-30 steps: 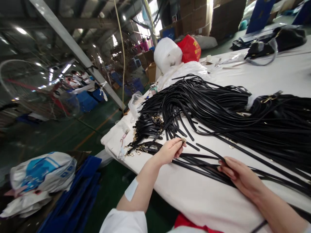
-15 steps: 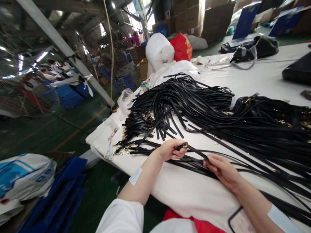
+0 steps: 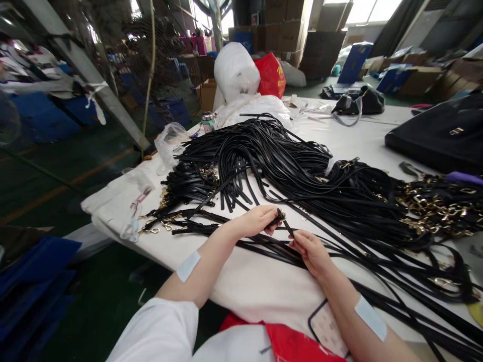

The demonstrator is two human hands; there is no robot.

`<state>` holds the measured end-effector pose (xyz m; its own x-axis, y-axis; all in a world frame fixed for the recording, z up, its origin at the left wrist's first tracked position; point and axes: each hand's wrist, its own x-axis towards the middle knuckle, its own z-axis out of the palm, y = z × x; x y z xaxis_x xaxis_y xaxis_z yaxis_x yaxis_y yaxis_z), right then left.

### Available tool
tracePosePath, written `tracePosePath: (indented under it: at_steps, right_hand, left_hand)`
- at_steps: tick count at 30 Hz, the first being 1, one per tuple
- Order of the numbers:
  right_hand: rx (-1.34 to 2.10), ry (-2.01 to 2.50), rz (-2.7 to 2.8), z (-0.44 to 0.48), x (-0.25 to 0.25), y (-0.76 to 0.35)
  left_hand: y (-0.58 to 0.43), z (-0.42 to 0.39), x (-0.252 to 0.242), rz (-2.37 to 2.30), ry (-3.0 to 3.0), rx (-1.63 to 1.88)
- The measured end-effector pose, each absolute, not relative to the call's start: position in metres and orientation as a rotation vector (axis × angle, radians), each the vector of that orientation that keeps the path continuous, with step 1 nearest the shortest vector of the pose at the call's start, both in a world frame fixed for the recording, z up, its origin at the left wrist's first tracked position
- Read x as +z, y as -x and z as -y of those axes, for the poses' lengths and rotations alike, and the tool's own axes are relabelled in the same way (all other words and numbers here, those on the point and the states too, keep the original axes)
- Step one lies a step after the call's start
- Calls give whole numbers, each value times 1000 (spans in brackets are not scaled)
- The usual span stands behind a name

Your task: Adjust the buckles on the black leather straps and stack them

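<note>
Holding a gold buckle (image 3: 283,216) by its black tab (image 3: 278,220), the closed left hand (image 3: 261,220) sits just left of it. Right of the buckle, the right hand (image 3: 310,250) pinches a black strap (image 3: 289,229), its end slanting leftward toward the buckle

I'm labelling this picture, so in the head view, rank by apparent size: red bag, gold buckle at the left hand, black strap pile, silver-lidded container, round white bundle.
Largest to smallest:
1. Black strap pile
2. Round white bundle
3. Red bag
4. Silver-lidded container
5. Gold buckle at the left hand
</note>
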<state>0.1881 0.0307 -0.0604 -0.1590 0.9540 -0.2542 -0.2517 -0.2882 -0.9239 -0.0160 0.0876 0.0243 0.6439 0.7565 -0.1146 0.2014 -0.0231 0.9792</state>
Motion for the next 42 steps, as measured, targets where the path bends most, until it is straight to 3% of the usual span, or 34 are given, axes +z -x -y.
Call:
tracePosePath:
  at_steps: [5,11,15,20,27,42]
  right_hand:
    - [1537,1111,998,-27,-56,-185]
    - [1335,1089,1128,-18,-48,-188]
    - [1031,1202,1369,-9,-42,-190]
    - [806,1370,1230,6,-40,-207]
    - [901,1458,1032,23,-58,-217]
    - [999,1371,840,23,-57,-219]
  left_hand:
    - [-11,-71,20,-1136,-2063,304]
    - [-46,-51,8,-1296,-2162,264]
    - [-58,-45,3,-1255,-2196,266]
    - [-56,-50,-4,-1060,-2159,348]
    - [-45,-53,-18,-841,-2061,499]
    - [-41,-56,-28,-909,-1942,485]
